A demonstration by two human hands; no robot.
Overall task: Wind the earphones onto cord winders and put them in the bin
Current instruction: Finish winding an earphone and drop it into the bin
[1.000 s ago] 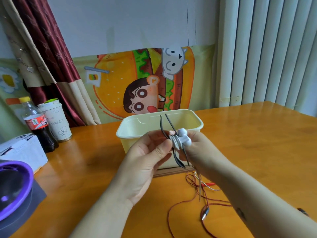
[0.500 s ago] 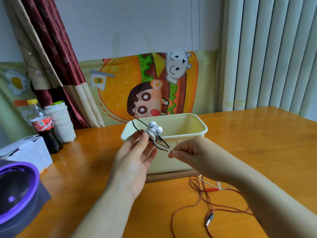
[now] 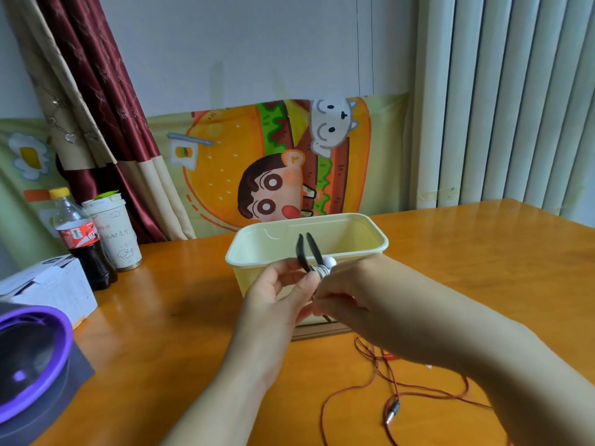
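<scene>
The winding of the first set looks all but done. The left hand (image 3: 283, 291) pinches the black cord winder (image 3: 308, 252) between thumb and fingertips, its two upper prongs standing up and slightly apart. The white earphones (image 3: 323, 269) are coiled around the winder's middle, with one earbud poking out on the right side of the coil. The right hand (image 3: 349, 296) has its fingers curled in around the lower end of the winder, touching the left hand. Whether it grips a prong or the loose cord end is hidden by its own fingers.

The bundle is held in the air just in front of the cream bin (image 3: 244, 268), at about rim height, not yet inside.

The step in hand seems to be securing the end of the cord. After that, the next move is short — carry the bundle forward over the near rim and let go, keeping the coil tight so that it does not spring loose.

A second set, the red earphones (image 3: 404, 386), lies loose on the table (image 3: 483, 268) under the right forearm, plug towards the near edge — still unwound, so roughly half the task remains.
</scene>
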